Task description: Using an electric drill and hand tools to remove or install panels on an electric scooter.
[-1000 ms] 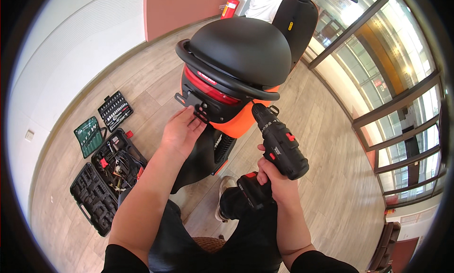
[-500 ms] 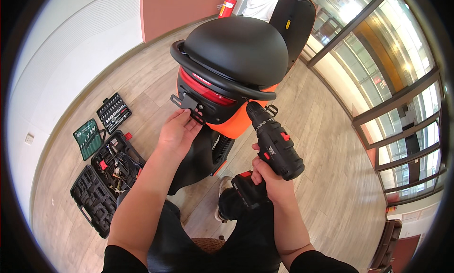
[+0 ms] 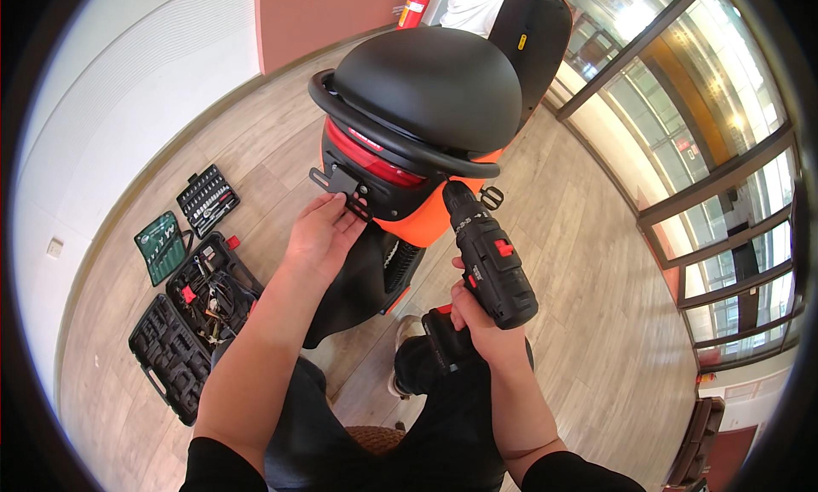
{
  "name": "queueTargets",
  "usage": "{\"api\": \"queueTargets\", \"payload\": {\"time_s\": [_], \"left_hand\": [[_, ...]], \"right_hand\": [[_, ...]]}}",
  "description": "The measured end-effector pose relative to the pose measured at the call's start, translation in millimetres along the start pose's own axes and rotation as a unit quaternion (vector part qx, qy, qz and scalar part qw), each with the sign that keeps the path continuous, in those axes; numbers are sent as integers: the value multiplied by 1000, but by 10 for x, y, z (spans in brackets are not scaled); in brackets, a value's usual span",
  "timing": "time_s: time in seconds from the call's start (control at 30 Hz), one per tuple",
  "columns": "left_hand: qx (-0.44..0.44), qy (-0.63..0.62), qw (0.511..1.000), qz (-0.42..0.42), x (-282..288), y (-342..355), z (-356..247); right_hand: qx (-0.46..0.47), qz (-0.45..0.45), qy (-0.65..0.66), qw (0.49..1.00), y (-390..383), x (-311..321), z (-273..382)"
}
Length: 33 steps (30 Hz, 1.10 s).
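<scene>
Ahead of me stands the rear of an orange and black scooter point(image 3: 430, 83) with a red tail light point(image 3: 371, 155). Below that light a black slotted licence plate bracket point(image 3: 342, 182) is fixed to the tail. My left hand point(image 3: 324, 232) pinches the bracket's lower right end between thumb and fingers. Wrapped round the handle of a black cordless drill point(image 3: 494, 270) with red buttons is my right hand point(image 3: 486, 326). The drill's chuck points away from me, close by the orange side panel point(image 3: 430, 224). I cannot tell whether its tip touches the scooter.
On the floor at left lie an open black tool case point(image 3: 170, 356), a green tool pouch point(image 3: 162, 247) and a socket set point(image 3: 207, 201). A fire extinguisher point(image 3: 413, 8) stands by the far wall. Glass windows point(image 3: 682, 143) line the right side. A woven stool point(image 3: 375, 439) shows between my legs.
The drill has swung slightly, its rear end moving left and a little down. My left hand keeps its hold on the bracket.
</scene>
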<state>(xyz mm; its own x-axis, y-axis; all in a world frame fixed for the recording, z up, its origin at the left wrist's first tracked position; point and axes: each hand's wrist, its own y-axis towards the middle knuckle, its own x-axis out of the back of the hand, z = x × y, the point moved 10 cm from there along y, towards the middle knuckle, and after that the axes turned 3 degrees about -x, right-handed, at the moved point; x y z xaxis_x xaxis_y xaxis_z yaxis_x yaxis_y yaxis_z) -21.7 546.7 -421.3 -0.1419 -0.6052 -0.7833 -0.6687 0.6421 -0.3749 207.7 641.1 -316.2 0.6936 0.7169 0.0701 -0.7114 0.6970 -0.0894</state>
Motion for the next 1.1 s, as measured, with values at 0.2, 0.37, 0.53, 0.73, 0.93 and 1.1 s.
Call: {"api": "queueTargets", "payload": {"time_s": [0.2, 0.37, 0.53, 0.73, 0.93, 1.1], "left_hand": [[0, -4, 1000, -11, 17, -16, -6], [3, -1, 1000, 9, 26, 18, 17], [1, 6, 1000, 1, 20, -3, 4], [2, 2, 1000, 2, 2, 10, 15], [0, 9, 1000, -9, 4, -14, -3], [0, 6, 1000, -6, 21, 5, 23]], "right_hand": [[-5, -2, 10, 1000, -12, 7, 12], [-26, -1, 36, 999, -14, -6, -4], [-32, -10, 49, 998, -17, -10, 8], [-27, -4, 54, 998, -7, -2, -5], [-29, -1, 58, 998, 3, -15, -11], [-34, -7, 60, 998, 21, 25, -47]]}}
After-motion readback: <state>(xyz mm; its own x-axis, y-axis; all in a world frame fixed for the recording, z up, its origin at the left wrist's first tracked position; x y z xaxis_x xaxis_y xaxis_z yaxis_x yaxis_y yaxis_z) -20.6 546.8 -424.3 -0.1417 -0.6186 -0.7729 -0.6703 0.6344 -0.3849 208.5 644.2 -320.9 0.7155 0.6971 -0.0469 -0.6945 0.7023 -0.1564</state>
